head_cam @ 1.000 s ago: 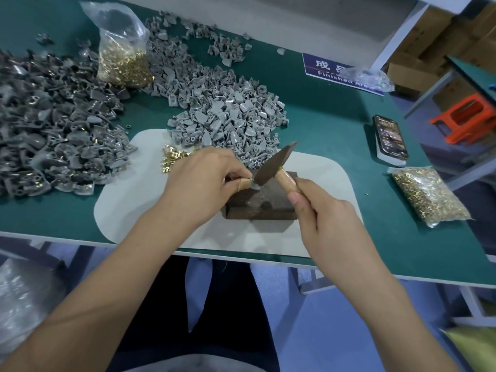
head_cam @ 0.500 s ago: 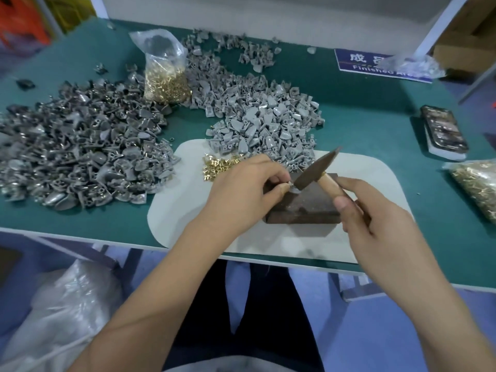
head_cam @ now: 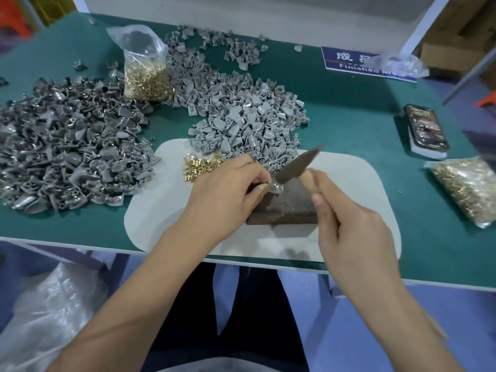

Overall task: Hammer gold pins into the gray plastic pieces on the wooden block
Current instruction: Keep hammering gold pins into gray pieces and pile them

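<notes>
1. Nearest to us, the right hand (head_cam: 354, 234) curls its fingers round the wooden handle of the hammer (head_cam: 298, 166); the dark hammer head slants up and away from the hand, blurred.
2. The left hand (head_cam: 228, 189) pinches a gray plastic piece (head_cam: 276, 187) between thumb and fingertips, holding it on the top of the wooden block (head_cam: 287, 208). We cannot tell whether a pin sits in it.
3. The block lies between the two hands on a pale mat (head_cam: 349, 183), which rests on the green worktop (head_cam: 349, 111).
4. Just beyond the left hand we find loose gold pins (head_cam: 200, 166) on the mat.
5. Beyond both hands lies a heap of light gray pieces (head_cam: 249, 122); a darker heap (head_cam: 67, 146) lies well to the left of the left hand.
6. A bag of pins (head_cam: 146, 73) stands farther off, beyond the left hand; a second bag (head_cam: 467, 189) and a phone (head_cam: 425, 130) lie to the right of the right hand.
7. Farthest, a blue sign (head_cam: 349, 60).
</notes>
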`<state>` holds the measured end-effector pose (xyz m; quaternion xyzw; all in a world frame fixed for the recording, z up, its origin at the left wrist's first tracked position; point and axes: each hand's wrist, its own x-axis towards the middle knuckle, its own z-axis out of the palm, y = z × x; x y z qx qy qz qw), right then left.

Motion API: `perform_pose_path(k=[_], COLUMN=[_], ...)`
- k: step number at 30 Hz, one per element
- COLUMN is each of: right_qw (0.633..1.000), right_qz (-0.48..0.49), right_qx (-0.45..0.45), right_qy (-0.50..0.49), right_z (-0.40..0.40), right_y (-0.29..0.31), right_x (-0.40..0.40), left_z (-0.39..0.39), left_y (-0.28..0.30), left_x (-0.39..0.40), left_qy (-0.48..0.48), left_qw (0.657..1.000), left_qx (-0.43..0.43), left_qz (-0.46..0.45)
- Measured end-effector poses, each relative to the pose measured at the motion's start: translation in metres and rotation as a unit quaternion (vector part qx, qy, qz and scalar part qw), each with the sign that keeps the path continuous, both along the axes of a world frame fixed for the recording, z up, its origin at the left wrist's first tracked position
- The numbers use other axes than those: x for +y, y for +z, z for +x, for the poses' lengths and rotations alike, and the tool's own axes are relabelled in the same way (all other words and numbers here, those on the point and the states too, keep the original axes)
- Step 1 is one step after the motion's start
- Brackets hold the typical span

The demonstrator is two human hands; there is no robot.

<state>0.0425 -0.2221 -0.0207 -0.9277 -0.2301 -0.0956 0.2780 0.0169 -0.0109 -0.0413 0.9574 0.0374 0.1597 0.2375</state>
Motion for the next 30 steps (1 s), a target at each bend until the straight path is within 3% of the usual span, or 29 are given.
perform_pose_path(k=[4, 8, 13, 16, 20, 23, 27, 30], right_qw=[0.996, 0.998, 0.999, 0.997, 0.998, 0.997, 0.999, 0.997], right_qz=[-0.055, -0.046, -0.014, -0.048, 0.027, -0.029, 0.007, -0.048], right_qx=[-0.066, -0.031, -0.036, -0.063, -0.061, -0.071, -0.052, -0.057], right_qy=[-0.022, -0.003, -0.02, -0.009, -0.014, 0.003, -0.009, -0.005], right_z=[0.0019, 0.0001, 0.0029, 0.0015, -0.002, -0.0036, -0.005, -0.0032], right_y=[0.0048, 0.0021, 0.0022, 0.0011, -0.0019, -0.0016, 0.0002, 0.0026], right_x=[-0.0019, 0.0, -0.0034, -0.0037, -0.0032, -0.0025, 0.0014, 0.0031], left_z=[-0.0007, -0.0028, -0.0036, -0.0033, -0.003, -0.0036, -0.0029, -0.003], left_y=[0.0003, -0.0013, 0.0004, 0.0009, 0.0006, 0.0003, 0.0003, 0.0], left_x=[-0.0017, -0.0034, -0.0062, -0.005, -0.005, -0.0044, -0.0032, -0.0037], left_qy=[0.026, 0.049, 0.057, 0.059, 0.054, 0.054, 0.052, 0.05], left_qw=[0.999, 0.997, 0.997, 0.997, 0.997, 0.997, 0.998, 0.998], left_qx=[-0.002, -0.005, -0.003, 0.001, -0.008, -0.017, -0.022, -0.029], left_qz=[-0.04, -0.056, -0.057, -0.055, -0.052, -0.043, -0.029, -0.025])
